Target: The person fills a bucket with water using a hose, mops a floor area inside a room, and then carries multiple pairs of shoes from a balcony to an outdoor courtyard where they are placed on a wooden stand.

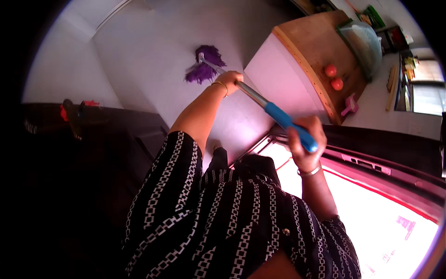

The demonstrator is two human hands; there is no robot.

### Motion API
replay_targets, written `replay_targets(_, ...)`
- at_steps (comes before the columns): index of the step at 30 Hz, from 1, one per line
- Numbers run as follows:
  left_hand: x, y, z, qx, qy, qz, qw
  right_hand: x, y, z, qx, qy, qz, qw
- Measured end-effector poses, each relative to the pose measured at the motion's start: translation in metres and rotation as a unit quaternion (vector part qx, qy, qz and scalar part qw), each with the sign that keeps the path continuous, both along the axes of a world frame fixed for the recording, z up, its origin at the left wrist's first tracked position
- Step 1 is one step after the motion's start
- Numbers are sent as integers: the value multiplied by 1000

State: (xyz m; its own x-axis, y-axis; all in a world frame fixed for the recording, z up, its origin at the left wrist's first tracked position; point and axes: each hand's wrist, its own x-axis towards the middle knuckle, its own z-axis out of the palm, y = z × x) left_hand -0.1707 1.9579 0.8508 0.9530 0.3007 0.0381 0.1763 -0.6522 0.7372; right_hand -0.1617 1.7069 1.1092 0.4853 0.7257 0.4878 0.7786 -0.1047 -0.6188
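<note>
A mop with a shaggy purple head (211,55) rests on the pale floor ahead of me. Its metal pole (252,94) slants up toward my right and ends in a blue grip (278,115). My left hand (229,81), with a bangle at the wrist, is closed around the pole partway down. Higher up, my right hand (307,142) wraps the blue grip near its rounded end. Part of the pole is hidden behind my left hand.
A counter with a wooden top (309,44) stands at the right, carrying two red round items (330,70), a pink object (350,105) and a clear dome cover (364,44). A bright doorway (371,204) opens at lower right. Dark furniture (144,125) lies left.
</note>
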Motion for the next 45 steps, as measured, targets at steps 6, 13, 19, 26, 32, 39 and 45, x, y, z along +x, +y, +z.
replay_targets(6, -46, 23, -40, -6, -146, 280, 949, 6, 55, -19, 27, 10, 106, 994)
replay_targets(13, -29, -30, -6, 27, -95, 330, 939, 14, 109, -125, 109, 385, 40, 916)
replay_targets(19, -44, -78, 41, 40, 75, 235, 968, 25, 56, -94, -17, 198, 114, 973)
replay_targets(26, -46, -179, 65, 61, -24, 141, 988, 36, -37, -39, -31, 235, 208, 949)
replay_targets(32, 6, -131, 140, 18, -93, -7, 995, 117, 42, 34, -25, -89, 243, 966)
replay_targets(39, -5, -160, 234, 15, -149, -126, 981, 90, -11, 132, -18, 189, 208, 960)
replay_targets(45, 24, -150, 142, -139, -69, -47, 987, 74, 52, 44, -69, 100, -27, 992)
